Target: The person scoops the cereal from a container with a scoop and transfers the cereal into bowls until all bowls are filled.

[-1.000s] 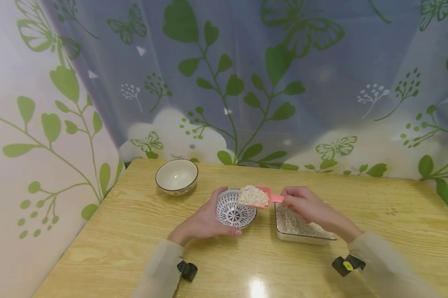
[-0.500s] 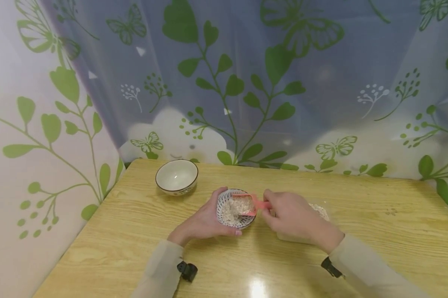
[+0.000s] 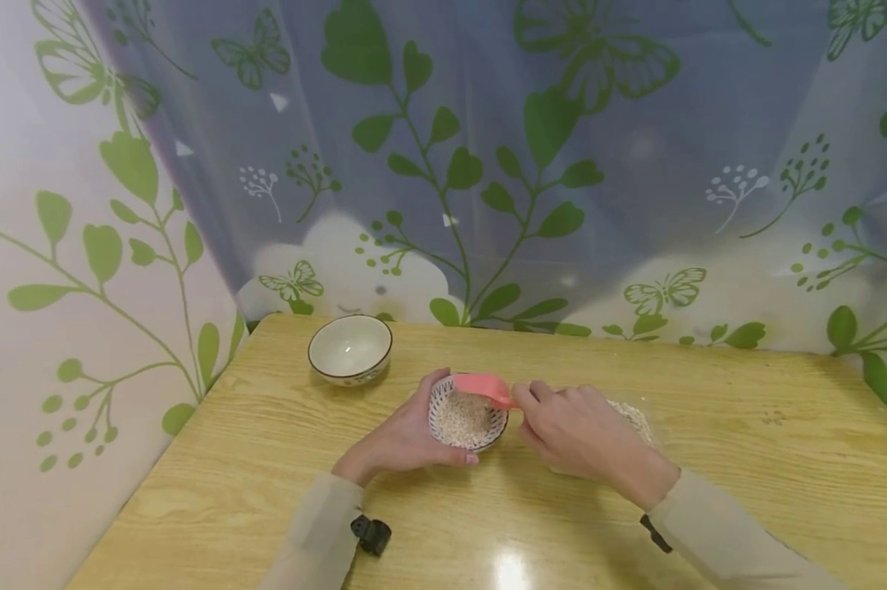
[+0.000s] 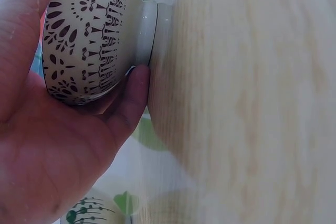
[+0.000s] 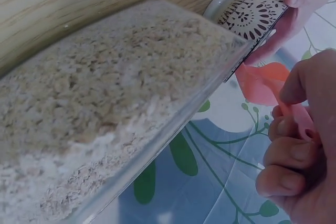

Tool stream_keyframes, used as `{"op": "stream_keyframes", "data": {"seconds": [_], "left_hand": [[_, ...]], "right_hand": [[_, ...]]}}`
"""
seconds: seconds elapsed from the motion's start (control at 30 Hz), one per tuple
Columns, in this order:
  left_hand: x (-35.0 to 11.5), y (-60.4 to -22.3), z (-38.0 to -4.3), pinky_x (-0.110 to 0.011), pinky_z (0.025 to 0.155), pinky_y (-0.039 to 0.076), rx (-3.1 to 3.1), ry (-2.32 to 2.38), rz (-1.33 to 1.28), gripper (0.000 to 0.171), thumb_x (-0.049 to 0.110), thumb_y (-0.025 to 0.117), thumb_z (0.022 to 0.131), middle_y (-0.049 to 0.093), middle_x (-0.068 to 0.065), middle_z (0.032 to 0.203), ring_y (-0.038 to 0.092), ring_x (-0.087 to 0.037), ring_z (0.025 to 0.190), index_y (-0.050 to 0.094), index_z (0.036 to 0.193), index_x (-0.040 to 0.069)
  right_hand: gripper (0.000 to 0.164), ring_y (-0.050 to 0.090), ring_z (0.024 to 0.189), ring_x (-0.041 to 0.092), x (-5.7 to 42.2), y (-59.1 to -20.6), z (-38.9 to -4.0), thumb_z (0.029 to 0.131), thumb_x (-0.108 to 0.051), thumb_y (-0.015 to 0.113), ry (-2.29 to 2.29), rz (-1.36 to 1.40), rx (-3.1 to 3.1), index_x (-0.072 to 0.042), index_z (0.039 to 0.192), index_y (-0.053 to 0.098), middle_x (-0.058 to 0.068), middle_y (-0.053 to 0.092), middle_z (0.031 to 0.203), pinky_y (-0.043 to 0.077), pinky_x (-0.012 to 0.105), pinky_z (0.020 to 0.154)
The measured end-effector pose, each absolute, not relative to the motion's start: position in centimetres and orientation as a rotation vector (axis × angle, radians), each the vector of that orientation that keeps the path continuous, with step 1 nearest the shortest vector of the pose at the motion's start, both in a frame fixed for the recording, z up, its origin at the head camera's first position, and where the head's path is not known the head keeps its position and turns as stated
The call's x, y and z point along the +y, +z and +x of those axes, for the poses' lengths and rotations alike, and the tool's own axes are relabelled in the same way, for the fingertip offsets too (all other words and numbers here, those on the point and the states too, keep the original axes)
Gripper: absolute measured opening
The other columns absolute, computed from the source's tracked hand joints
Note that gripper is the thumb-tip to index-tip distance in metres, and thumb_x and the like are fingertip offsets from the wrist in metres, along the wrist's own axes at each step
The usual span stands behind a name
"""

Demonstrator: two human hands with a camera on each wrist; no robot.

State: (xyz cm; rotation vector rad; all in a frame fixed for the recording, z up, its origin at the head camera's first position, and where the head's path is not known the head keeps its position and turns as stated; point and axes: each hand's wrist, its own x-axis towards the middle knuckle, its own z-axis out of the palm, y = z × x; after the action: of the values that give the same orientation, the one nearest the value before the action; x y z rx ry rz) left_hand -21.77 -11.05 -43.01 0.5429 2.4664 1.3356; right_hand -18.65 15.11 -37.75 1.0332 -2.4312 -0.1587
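My left hand (image 3: 402,434) grips the side of a small patterned bowl (image 4: 86,40), thumb at the near rim and fingers round the far side. Pale oat flakes (image 3: 464,422) fill the lower part of the bowl. In the right wrist view, my right hand (image 5: 299,145) has its fingers curled round the handle of a pink scoop (image 5: 262,82). The scoop is tipped over the bowl with its underside up, at the rim. Beneath my right hand in the head view, a container of oat flakes (image 5: 105,87) is mostly hidden.
A second bowl (image 3: 350,351), white with a dark rim, stands at the back left of the wooden table (image 3: 229,475). Behind the table hangs a cloth (image 3: 488,205) printed with leaves and butterflies.
My right hand has moved left with the heaped scoop and turned it over. The oat flakes have gone from the scoop into the patterned bowl. My left hand has stayed in place.
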Motion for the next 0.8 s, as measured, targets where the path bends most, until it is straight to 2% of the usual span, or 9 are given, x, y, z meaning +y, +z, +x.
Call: {"op": "stream_keyframes", "data": {"seconds": [0.13,0.37,0.47,0.6,0.7,0.8], "left_hand": [[-11.1,-43.0,-21.8,-0.060,0.119,0.035,2.473,1.330,0.541,0.131,0.043,0.095,0.066,0.042,-0.013,0.159,0.044,-0.033,0.144,0.012,0.164,0.019],[-11.3,-43.0,-22.0,-0.060,0.119,0.036,2.485,1.313,0.518,0.132,0.045,0.096,0.064,0.041,-0.012,0.159,0.044,-0.033,0.145,0.013,0.164,0.021],[-11.3,-42.9,-22.0,-0.059,0.119,0.036,2.493,1.308,0.513,0.133,0.046,0.096,0.063,0.042,-0.012,0.158,0.045,-0.032,0.144,0.013,0.164,0.019],[-11.3,-42.8,-21.9,-0.061,0.118,0.035,2.504,1.304,0.496,0.132,0.045,0.096,0.063,0.043,-0.012,0.158,0.045,-0.033,0.144,0.015,0.164,0.020],[-11.3,-42.9,-21.9,-0.063,0.118,0.035,2.513,1.304,0.495,0.130,0.045,0.096,0.063,0.042,-0.012,0.159,0.043,-0.035,0.145,0.016,0.164,0.021],[-11.3,-42.7,-21.9,-0.062,0.119,0.033,2.521,1.298,0.515,0.130,0.045,0.095,0.064,0.040,-0.014,0.160,0.042,-0.035,0.146,0.015,0.164,0.021]], "right_hand": [[0.018,0.022,0.047,0.004,15.3,-37.8,-18.7,0.087,-0.017,0.066,-0.212,1.053,-2.349,-0.011,0.089,0.049,-0.003,0.041,0.063,0.014,0.017,0.042],[0.013,0.020,0.048,0.002,15.7,-38.1,-18.7,0.085,-0.015,0.061,-0.120,1.054,-2.332,-0.012,0.085,0.048,-0.006,0.038,0.062,0.013,0.016,0.042],[0.012,0.021,0.048,0.000,16.0,-38.2,-18.7,0.086,-0.013,0.061,0.082,1.031,-2.437,-0.014,0.085,0.050,-0.009,0.038,0.062,0.016,0.015,0.043],[0.005,0.020,0.050,-0.002,16.5,-37.9,-18.6,0.092,-0.012,0.058,0.459,0.926,-2.662,-0.016,0.091,0.054,-0.013,0.036,0.060,0.019,0.015,0.044],[0.004,0.025,0.049,-0.001,17.0,-37.6,-18.6,0.096,-0.012,0.055,0.791,0.794,-2.816,-0.015,0.097,0.058,-0.012,0.039,0.059,0.023,0.016,0.044],[0.007,0.031,0.048,0.002,17.7,-37.1,-18.6,0.096,-0.010,0.054,1.063,0.656,-2.879,-0.013,0.100,0.060,-0.008,0.041,0.059,0.026,0.017,0.043]]}}
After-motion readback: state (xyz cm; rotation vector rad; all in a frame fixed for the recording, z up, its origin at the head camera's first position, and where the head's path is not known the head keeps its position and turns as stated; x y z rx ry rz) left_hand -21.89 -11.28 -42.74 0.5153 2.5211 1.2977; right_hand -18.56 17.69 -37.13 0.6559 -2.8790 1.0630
